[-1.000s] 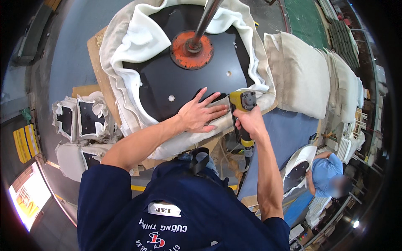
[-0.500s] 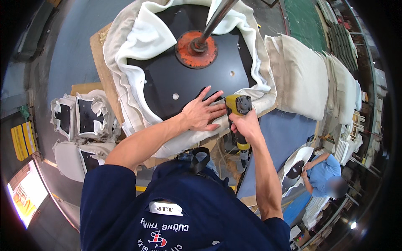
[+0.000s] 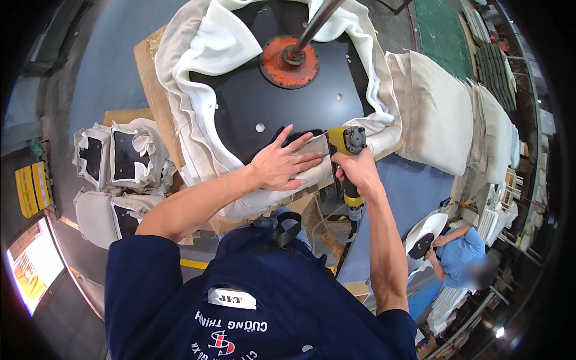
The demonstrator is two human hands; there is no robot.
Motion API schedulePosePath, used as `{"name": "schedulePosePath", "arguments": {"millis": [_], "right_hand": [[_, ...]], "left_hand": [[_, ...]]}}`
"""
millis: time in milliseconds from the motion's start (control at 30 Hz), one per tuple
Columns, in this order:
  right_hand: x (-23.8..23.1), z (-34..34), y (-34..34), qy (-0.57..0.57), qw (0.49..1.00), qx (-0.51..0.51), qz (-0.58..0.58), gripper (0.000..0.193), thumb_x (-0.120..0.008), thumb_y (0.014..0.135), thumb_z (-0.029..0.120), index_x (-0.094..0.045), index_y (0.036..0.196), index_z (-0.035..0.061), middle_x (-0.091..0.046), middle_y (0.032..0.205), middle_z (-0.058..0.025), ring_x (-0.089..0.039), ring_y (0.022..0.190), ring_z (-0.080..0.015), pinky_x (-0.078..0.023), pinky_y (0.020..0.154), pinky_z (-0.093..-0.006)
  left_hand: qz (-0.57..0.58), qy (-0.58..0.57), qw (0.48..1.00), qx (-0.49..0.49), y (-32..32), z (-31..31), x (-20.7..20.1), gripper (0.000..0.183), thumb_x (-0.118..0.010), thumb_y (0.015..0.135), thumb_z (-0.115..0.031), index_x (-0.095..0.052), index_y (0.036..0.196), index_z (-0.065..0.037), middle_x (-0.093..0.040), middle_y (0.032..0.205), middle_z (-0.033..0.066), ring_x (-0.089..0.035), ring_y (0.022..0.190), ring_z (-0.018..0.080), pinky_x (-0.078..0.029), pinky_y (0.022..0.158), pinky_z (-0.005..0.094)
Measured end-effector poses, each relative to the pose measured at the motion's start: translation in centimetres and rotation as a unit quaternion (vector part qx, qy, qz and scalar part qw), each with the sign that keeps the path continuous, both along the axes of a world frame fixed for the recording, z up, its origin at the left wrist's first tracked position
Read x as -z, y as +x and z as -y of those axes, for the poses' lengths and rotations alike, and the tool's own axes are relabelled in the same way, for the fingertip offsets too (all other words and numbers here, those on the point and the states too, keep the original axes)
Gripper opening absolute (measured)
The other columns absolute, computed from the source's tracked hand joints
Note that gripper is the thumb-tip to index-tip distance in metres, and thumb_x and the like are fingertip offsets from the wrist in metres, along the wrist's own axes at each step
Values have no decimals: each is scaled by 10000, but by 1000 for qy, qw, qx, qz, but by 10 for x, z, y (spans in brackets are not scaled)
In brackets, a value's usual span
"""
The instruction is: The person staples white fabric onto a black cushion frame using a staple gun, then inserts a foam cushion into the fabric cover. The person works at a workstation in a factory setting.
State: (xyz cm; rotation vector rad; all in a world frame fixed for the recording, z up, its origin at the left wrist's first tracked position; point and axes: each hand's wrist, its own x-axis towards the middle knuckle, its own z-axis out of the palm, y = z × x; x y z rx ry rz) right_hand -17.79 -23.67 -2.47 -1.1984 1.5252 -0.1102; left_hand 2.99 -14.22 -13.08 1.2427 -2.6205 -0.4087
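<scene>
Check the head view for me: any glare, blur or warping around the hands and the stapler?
Head view: the left hand and right hand on the yellow staple gun are sharp and evenly lit; fisheye bends the edges and blacks the corners; the lit screen glares at lower left.

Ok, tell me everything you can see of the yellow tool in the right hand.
The yellow tool is a handheld power tool with a yellow body, a grey round cap on its head and a dark grip running down toward the person. The right hand wraps the grip, fingers closed around it. A dark hose or cable hangs from the grip's lower end. Its head presses against the folded cream fabric at the edge of the black panel, right beside the left hand, which lies flat on that fabric.
</scene>
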Motion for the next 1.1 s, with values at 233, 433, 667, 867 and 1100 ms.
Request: {"name": "schedulePosePath", "arguments": {"millis": [233,433,667,867,1100], "right_hand": [[-5,-7,12,14,1000,1,-1,148,-633,845,48,-651,941,-62,-643,696,-82,-621,524,-159,-503,483,-309],[-13,-17,22,22,1000,-7,-3,201,-624,836,31,-624,1011,-67,-651,730,-86,-624,544,-151,-508,490,-309],[-7,-28,25,21,1000,-9,15,214,-623,840,39,-616,1026,-66,-648,741,-85,-618,534,-153,-509,490,-312],[-10,-42,36,3,999,7,37,183,-616,832,35,-626,983,-67,-640,709,-93,-627,531,-160,-520,503,-313],[-8,-31,36,-2,999,-35,19,166,-608,833,34,-627,966,-63,-634,678,-90,-614,514,-160,-515,492,-327]], "left_hand": [[-42,27,998,-27,2,1,7,692,-441,984,-560,-426,1607,-258,-382,1665,-62,-122,1612,326,-41,1244,703],[-34,18,999,-29,1,1,10,702,-450,985,-601,-449,1594,-250,-396,1658,-52,-119,1612,329,-35,1243,700],[-58,-17,998,-36,1,0,12,651,-432,996,-573,-536,1523,-206,-467,1595,-13,-135,1606,330,-42,1258,682],[-45,33,998,-29,0,-1,10,643,-415,999,-587,-592,1464,-180,-473,1582,12,-120,1609,341,-32,1243,700],[18,11,998,-51,-3,-4,-1,641,-437,997,-578,-584,1471,-171,-454,1601,17,-123,1608,342,-66,1240,705]]}}
